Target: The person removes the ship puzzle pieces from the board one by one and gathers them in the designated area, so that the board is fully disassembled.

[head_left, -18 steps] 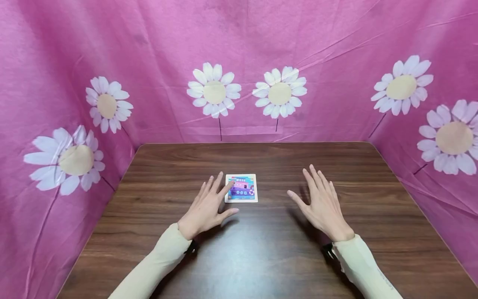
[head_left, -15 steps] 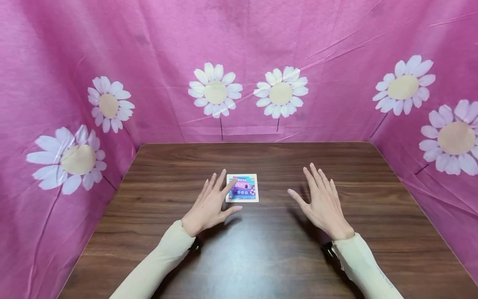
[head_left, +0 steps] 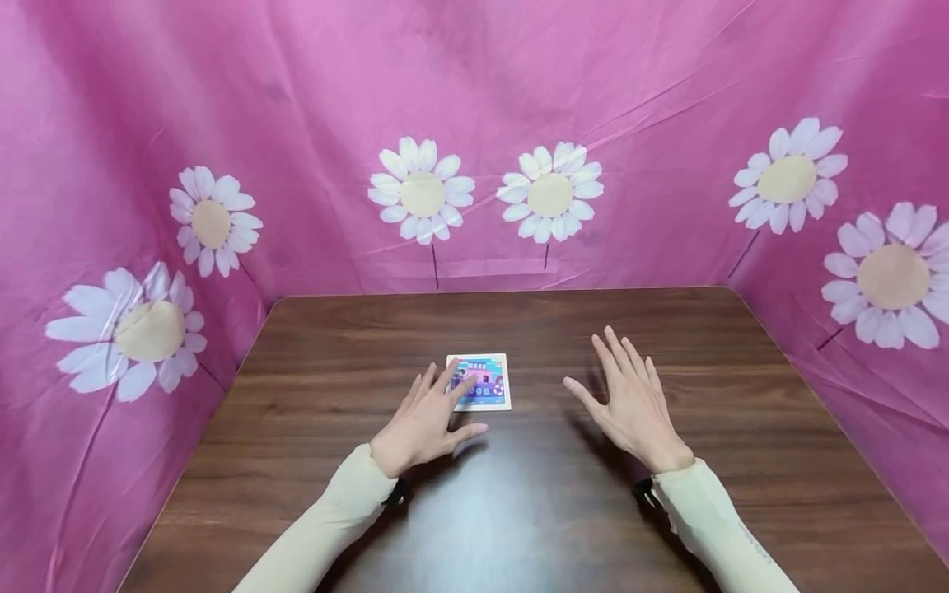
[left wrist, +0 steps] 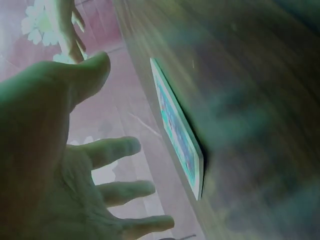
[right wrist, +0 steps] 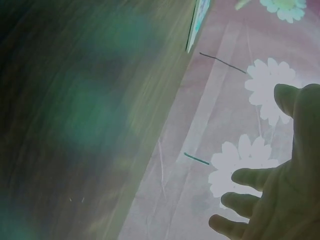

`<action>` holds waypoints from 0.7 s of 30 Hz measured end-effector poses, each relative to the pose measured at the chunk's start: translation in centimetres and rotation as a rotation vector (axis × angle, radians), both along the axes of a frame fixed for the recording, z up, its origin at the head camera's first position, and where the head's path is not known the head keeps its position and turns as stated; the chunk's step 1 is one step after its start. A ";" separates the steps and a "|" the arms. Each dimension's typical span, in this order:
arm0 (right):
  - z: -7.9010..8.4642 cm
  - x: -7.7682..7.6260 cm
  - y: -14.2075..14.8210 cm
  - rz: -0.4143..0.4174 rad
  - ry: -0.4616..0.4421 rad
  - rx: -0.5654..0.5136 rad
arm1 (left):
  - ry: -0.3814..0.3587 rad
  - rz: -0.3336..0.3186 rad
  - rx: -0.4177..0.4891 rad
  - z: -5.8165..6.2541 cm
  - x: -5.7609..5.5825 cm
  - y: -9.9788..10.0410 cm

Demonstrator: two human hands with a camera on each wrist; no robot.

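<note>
A flat square picture board [head_left: 492, 394] with a white border lies on the brown wooden table. Its print looks like a pink and purple ship on blue. Above its left side hovers my left hand [head_left: 421, 424], fingers spread, hiding part of the picture. In the left wrist view a gap shows between the fingers of that hand [left wrist: 75, 165] and the thin board [left wrist: 175, 127]. To the board's right, my right hand [head_left: 636, 412] hangs over the table with straight, spread fingers and holds nothing. Only a corner of the board [right wrist: 197, 22] appears in the right wrist view.
The wooden table [head_left: 334, 329] reaches back to a pink cloth [head_left: 482, 82] printed with white daisies, which encloses the back and both sides. Both forearms wear cream sleeves, with a dark band at each wrist.
My left hand has shifted slightly to the right, further over the board. The head view has tilted a little, so the scene sits lower. My right hand stays about where it was.
</note>
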State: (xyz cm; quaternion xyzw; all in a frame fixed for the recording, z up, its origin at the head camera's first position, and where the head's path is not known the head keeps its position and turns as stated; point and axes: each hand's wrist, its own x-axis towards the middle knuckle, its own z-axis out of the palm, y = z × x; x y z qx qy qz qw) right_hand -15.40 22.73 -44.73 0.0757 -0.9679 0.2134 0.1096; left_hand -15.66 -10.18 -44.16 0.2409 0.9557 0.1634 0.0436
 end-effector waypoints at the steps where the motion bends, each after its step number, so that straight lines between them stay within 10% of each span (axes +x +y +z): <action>1: -0.2 -0.1 0.0 0.000 -0.009 -0.003 | -0.020 -0.005 -0.001 -0.1 0.2 0.1; 13: -0.7 -1.0 0.3 -0.013 -0.025 -0.027 | -0.151 -0.070 -0.107 -0.5 1.5 1.8; 21: -0.7 -1.7 0.6 0.018 -0.065 -0.020 | -0.101 -0.111 -0.143 -0.3 2.5 2.6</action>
